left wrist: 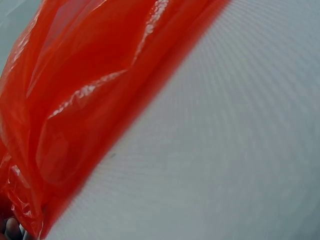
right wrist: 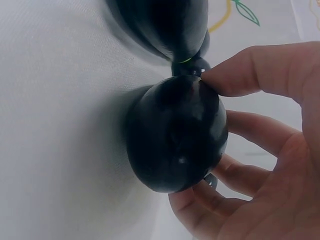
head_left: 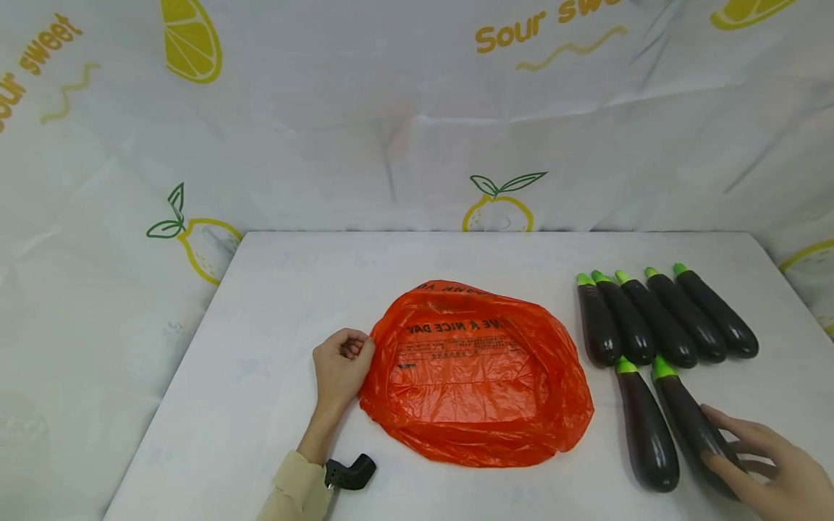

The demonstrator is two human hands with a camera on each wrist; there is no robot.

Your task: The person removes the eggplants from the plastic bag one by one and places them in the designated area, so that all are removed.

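An orange-red plastic bag [head_left: 465,398] with dark printing lies spread on the white table, its mouth rolled outward in a wide ring. My left hand [head_left: 342,369] pinches the bag's left rim between curled fingers. In the left wrist view the bag's red film [left wrist: 95,115] fills the upper left, and only a bit of finger shows. At the lower right, my right hand [head_left: 772,459] grips a dark eggplant [head_left: 687,416] with a bright green stem end. The right wrist view shows thumb and fingers around the eggplant's rounded end [right wrist: 175,135].
Another eggplant [head_left: 645,427] lies just left of the held one. Behind them, several more eggplants [head_left: 658,322] form a row, stems pointing away. A black strap-like device [head_left: 352,472] sits at my left wrist. A lemon-printed white cloth [head_left: 313,159] hangs behind the table.
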